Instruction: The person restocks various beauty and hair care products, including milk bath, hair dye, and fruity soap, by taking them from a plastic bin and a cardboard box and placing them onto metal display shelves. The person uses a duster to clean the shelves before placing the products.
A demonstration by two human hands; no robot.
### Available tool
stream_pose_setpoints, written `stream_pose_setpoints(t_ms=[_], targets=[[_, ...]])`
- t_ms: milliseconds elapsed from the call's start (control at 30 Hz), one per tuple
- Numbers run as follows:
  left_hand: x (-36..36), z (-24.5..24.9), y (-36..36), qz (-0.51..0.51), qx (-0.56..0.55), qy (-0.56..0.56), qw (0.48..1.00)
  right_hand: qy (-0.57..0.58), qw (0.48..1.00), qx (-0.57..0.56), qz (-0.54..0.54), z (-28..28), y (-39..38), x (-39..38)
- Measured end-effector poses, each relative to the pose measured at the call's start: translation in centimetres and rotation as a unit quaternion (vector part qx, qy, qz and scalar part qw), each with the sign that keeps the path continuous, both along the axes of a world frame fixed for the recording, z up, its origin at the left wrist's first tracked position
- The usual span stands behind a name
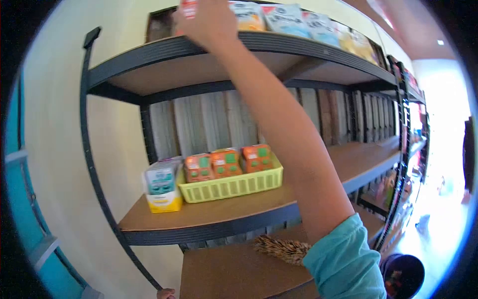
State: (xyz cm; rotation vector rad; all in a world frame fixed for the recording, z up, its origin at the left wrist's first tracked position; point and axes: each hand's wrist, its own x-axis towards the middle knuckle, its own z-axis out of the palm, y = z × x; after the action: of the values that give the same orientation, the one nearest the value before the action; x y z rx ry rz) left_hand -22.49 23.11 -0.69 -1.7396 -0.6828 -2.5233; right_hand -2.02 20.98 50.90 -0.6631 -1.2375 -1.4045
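My right hand [211, 22] reaches up to the left end of the top shelf [318, 47], closed around a red-and-white packet [189, 9] that shows only in part at the frame's upper edge. Just right of it stand several glossy bags [286, 20] in a row, white, blue and orange, then yellowish. At the bottom edge, a small part of my left hand [166, 293] shows, its fingers curled at the black left shelf post [94, 169]. Most of that hand is out of frame.
On the middle shelf, a yellow-green basket [231, 188] holds orange-and-green packs [226, 163]. A white, teal and yellow packet [164, 187] stands left of it. Below lies a brown feather duster [281, 249]. A dark round bin [406, 274] and more stocked shelving [411, 134] are at right.
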Motion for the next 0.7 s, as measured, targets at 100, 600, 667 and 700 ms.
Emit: stream_pose_setpoints(t_ms=[100, 600, 667, 700], targets=[[3.1, 0.2, -2.1, -0.033, -0.014, -0.027, 0.999, -0.067, 0.995, 0.052, 0.05, -6.0, -2.3, 2.4], [19.4, -11.2, -28.1, -0.134, -0.268, 0.164, 0.94, 0.03, 0.893, -0.381, 0.237, -45.0, -32.8, 23.1], [19.8, -12.3, -31.2, -0.178, -0.294, 0.165, 0.925, 0.202, 0.849, -0.438, 0.217, -52.9, -35.7, 25.4], [19.9, -13.0, -32.6, -0.205, -0.307, 0.156, 0.916, 0.263, 0.827, -0.458, 0.195, -57.1, -37.8, 26.5]])
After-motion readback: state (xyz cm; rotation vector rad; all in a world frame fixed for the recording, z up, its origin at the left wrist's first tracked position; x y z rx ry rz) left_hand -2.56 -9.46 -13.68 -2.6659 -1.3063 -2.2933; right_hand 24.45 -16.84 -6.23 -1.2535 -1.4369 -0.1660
